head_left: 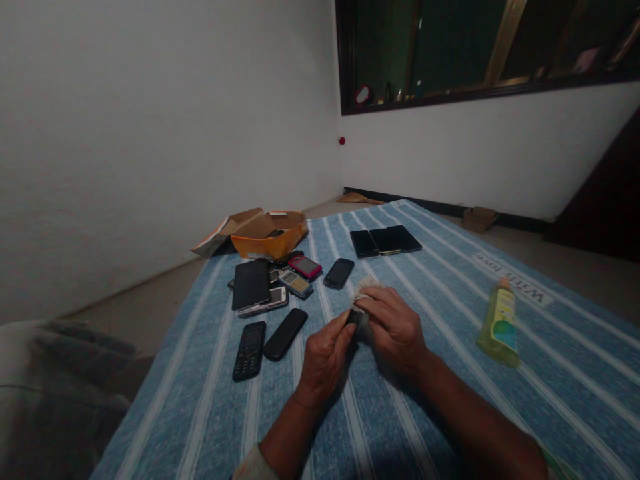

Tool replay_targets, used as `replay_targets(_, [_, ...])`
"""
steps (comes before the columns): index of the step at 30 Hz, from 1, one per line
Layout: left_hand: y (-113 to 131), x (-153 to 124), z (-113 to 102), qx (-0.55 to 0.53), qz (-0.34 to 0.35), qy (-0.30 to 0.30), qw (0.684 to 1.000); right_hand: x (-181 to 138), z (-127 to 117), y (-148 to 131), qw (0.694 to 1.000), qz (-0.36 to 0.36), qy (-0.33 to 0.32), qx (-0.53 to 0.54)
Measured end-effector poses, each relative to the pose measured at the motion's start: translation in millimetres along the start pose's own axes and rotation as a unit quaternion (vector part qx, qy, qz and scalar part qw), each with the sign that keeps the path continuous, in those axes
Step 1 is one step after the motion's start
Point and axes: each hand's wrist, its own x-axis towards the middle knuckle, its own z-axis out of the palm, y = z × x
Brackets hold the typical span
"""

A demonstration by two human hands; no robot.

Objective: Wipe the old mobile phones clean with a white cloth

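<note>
The left hand (pixel 325 357) clamps its fingers on a dark phone (pixel 356 317) over the table (pixel 440 320); the right hand's (pixel 400 333) fingers grip a pale cloth (pixel 369 287) against it. Wiping seems midway: three lined-up phones (pixel 385 241) perhaps done, heaped phones (pixel 251 283) perhaps waiting.

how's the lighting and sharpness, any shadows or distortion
Head view: dim overall, window nearly black, shadow low on the striped cloth; head view: dark item in the left hand too murky to identify, edges look stretched, bottle fine print unreadable.
</note>
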Motion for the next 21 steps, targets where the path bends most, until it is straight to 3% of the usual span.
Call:
replay_targets(4, [1.5, -0.2, -0.2, 0.007, 0.002, -0.002, 1.0, -1.7, -0.7, 6.4, 0.997, 0.064, 0.025, 0.026])
replay_targets(13, [-0.5, -2.5, -1.1, 0.003, 0.001, 0.004, 1.0, -1.5, -2.3, -9.1, 0.998, -0.033, -0.031, -0.039])
replay_targets(21, [1.3, -1.0, -1.1, -0.006, -0.006, 0.008, 1.0, -3.5, -2.7, 19.7, 0.999, 0.009, 0.016, -0.042])
